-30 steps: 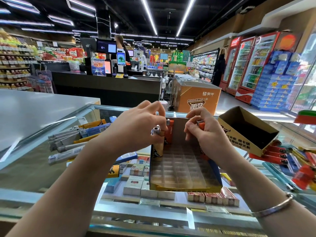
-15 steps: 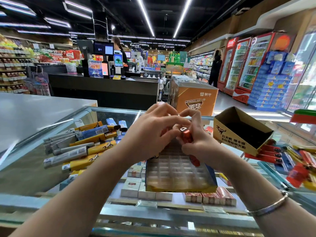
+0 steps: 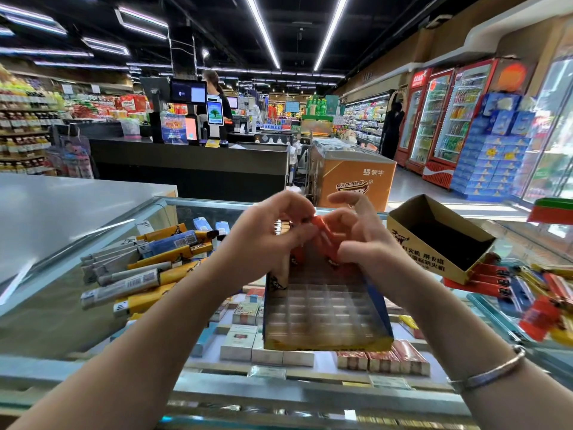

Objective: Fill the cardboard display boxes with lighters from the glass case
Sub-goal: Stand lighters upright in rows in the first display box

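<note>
over the box [image 3: 325, 318] on the case [image 3: 192, 395], both hands had met: left hand [image 3: 263, 243] and right hand [image 3: 362, 240] now pinched one red lighter [image 3: 325, 240], not yet slotted; earlier they were apart

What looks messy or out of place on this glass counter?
The empty cardboard box at right sits tilted, propped on loose red lighters. On the left, more lighters lie in a jumbled heap rather than in rows.
</note>
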The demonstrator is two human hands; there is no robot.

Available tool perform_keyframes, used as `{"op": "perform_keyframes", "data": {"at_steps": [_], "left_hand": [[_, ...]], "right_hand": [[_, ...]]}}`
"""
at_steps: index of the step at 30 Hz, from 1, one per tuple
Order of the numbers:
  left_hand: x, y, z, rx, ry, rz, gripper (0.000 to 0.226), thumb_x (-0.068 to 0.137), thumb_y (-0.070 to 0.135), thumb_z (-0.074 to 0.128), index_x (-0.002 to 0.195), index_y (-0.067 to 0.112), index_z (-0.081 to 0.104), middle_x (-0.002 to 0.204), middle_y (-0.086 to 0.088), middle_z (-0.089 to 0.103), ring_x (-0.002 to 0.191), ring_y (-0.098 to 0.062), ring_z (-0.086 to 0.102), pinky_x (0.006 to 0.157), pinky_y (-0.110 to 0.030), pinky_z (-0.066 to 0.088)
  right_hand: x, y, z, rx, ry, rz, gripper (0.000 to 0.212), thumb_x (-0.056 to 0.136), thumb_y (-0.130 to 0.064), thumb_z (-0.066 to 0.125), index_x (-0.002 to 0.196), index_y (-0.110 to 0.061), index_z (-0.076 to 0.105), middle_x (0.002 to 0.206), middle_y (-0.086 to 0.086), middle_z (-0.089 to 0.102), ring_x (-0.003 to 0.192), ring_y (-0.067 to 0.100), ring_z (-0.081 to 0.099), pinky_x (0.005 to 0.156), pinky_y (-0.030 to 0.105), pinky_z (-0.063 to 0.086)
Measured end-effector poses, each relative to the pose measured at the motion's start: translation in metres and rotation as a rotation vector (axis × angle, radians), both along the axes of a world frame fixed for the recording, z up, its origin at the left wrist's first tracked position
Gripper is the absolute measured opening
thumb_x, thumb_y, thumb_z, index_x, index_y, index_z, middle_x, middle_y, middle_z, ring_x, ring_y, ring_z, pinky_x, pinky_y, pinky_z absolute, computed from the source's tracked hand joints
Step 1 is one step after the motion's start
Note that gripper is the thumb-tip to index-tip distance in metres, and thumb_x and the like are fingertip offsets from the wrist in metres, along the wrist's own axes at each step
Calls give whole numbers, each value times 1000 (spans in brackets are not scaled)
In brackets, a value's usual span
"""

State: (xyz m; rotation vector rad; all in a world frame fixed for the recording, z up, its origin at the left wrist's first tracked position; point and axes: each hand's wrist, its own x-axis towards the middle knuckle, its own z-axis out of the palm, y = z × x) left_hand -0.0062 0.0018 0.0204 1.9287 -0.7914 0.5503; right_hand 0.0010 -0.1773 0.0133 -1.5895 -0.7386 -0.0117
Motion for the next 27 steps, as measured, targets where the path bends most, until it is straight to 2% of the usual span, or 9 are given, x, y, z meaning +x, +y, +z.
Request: {"op": "perform_keyframes", "data": {"at_steps": [3, 5, 6, 8, 11, 13, 18, 23, 27], "left_hand": [[6, 4, 0, -101, -39, 100, 24, 85, 11, 62, 97, 31, 60, 87, 9, 64, 82, -2, 60, 75, -13, 47], [9, 5, -2, -118, -52, 145, 25, 86, 10, 61, 100, 31, 61, 91, 9, 62, 82, -4, 60, 72, -13, 48], [11, 6, -3, -127, -50, 152, 26, 86, 9, 60, 100, 31, 62, 93, 9, 62, 82, -6, 60, 71, -14, 49], [13, 5, -5, -132, -37, 157, 25, 86, 7, 60, 99, 29, 64, 95, 6, 62, 81, -9, 61, 70, -15, 50], [14, 1, -7, -37, -56, 192, 21, 86, 7, 61, 100, 22, 68, 94, 8, 62, 81, -9, 60, 70, -16, 50], [14, -3, -8, 97, -131, 267, 19, 87, 10, 62, 101, 19, 70, 94, 11, 61, 80, -9, 60, 70, -22, 52], [15, -7, -2, 288, -215, 367, 17, 88, 13, 60, 100, 16, 72, 93, 7, 62, 80, -11, 60, 70, -33, 54], [16, -8, 5, 374, -227, 388, 13, 86, 13, 63, 93, 16, 74, 86, 6, 61, 77, -11, 57, 68, -30, 52], [17, -8, 5, 461, -210, 395, 14, 86, 12, 62, 89, 16, 75, 81, 10, 54, 76, -9, 52, 67, -27, 48]], "right_hand": [[7, -4, 0, 69, -131, -322, 36, 71, -3, 56, 99, -26, 52, 99, -1, 57, 91, 15, 57, 65, 17, 50], [15, -7, -3, -2, -161, -526, 32, 81, -2, 56, 102, -26, 53, 106, -5, 54, 95, 8, 52, 63, 8, 44], [20, -9, -5, -40, -119, -578, 34, 83, -3, 56, 107, -26, 51, 110, -5, 52, 97, 4, 50, 65, 8, 42], [27, -13, -12, -77, 38, -554, 41, 84, -3, 56, 118, -24, 47, 118, -3, 47, 103, 9, 49, 72, 14, 41], [30, -14, -19, -124, 195, -449, 44, 85, 0, 53, 122, -23, 43, 117, 6, 54, 101, 17, 55, 68, 22, 50], [31, -14, -22, -175, 174, -464, 42, 85, 0, 52, 119, -24, 43, 111, 5, 55, 99, 18, 55, 69, 25, 53], [32, -15, -20, -192, 161, -477, 31, 87, -4, 53, 104, -28, 45, 100, -3, 54, 93, 13, 54, 62, 20, 49], [31, -15, -19, -212, 157, -486, 29, 88, -5, 53, 107, -26, 45, 98, -4, 53, 91, 13, 54, 58, 16, 47], [31, -16, -18, -214, 159, -477, 27, 89, -3, 51, 100, -28, 46, 99, -1, 54, 92, 14, 54, 59, 16, 48]]}}
